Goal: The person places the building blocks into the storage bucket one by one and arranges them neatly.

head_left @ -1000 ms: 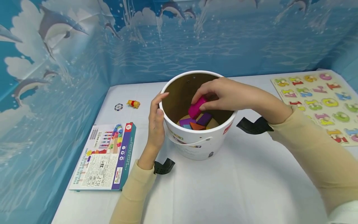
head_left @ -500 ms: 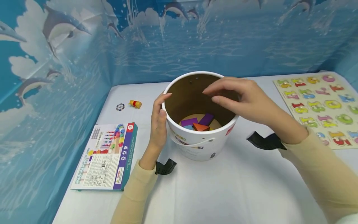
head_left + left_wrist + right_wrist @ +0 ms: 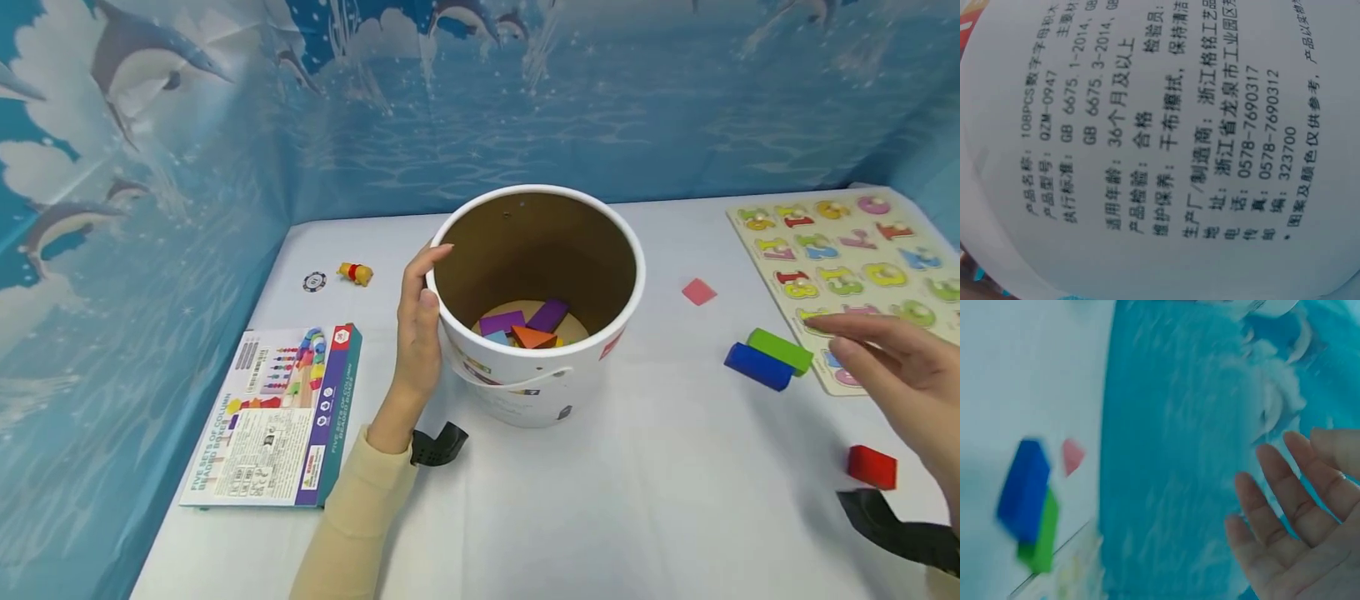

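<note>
A white bucket [image 3: 517,408] stands mid-table, and its printed wall [image 3: 1166,262] fills the left wrist view. My left hand [image 3: 420,333] holds its left side, fingers over the rim and thumb outside. On the bucket's floor lie purple blocks [image 3: 502,322], an orange triangular block [image 3: 534,337] and a light blue piece [image 3: 497,337]. My right hand [image 3: 907,375] hovers at the right with nothing in it; its spread fingers show in the right wrist view. Near it lie a blue block [image 3: 757,367] touching a green block [image 3: 783,350], and a red block [image 3: 872,467].
A flat pink piece [image 3: 699,292] lies right of the bucket. The number puzzle board [image 3: 832,242] is at the back right. On the left are a beaded-toy box [image 3: 255,454], a round chip [image 3: 314,282] and a small yellow bear figure [image 3: 355,273]. Dolphin-print cloth [image 3: 480,133] stands behind.
My right hand held a magenta block inside the bucket; that block is no longer visible. The hand has risen out and swung right, uncovering the table blocks. My left hand stays on the bucket.
</note>
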Demonstrator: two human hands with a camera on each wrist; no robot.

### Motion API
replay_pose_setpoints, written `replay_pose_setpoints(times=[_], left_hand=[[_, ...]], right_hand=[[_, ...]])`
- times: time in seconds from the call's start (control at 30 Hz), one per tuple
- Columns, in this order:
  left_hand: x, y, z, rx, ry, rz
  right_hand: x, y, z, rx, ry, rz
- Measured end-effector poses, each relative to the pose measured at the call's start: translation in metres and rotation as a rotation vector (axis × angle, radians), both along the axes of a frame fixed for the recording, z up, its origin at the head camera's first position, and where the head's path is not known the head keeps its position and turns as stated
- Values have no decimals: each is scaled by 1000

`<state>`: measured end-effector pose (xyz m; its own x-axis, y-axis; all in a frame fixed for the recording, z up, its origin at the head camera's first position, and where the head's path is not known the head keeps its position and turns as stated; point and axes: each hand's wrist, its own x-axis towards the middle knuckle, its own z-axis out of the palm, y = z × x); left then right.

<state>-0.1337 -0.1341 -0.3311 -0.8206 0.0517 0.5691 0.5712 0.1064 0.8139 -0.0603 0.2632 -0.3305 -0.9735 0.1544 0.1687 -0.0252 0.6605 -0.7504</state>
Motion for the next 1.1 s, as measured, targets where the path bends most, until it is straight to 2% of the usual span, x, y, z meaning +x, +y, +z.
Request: replay_pose_setpoints(times=[0.13, 0.23, 0.33, 0.43, 0.53, 0.6, 0.67, 0.87, 1.1], left_hand=[[1, -2, 1, -3, -3, 9], [1, -3, 0, -2, -9, 17], [1, -4, -1, 5, -14, 13], [0, -2, -2, 6, -6, 4], [-1, -1, -2, 0, 4, 4], [-1, -1, 0, -6, 13, 4], [-2, -1, 0, -9, 20, 2], [-1, -1, 1, -19, 21, 12], [-2, -1, -1, -22, 15, 22]], right_hand=[[9, 19, -25, 9, -88, -80], [6, 20, -37, 15, -175, -91], [-1, 13, -47, 72, -259, 0], [-6, 6, -55, 149, -301, 150], [-6, 2, -62, 193, -273, 284], [-7, 1, -66, 193, -229, 324], [-8, 2, -70, 193, -193, 313], [-12, 9, -75, 169, -174, 192], [-14, 1, -82, 221, -159, 240]])
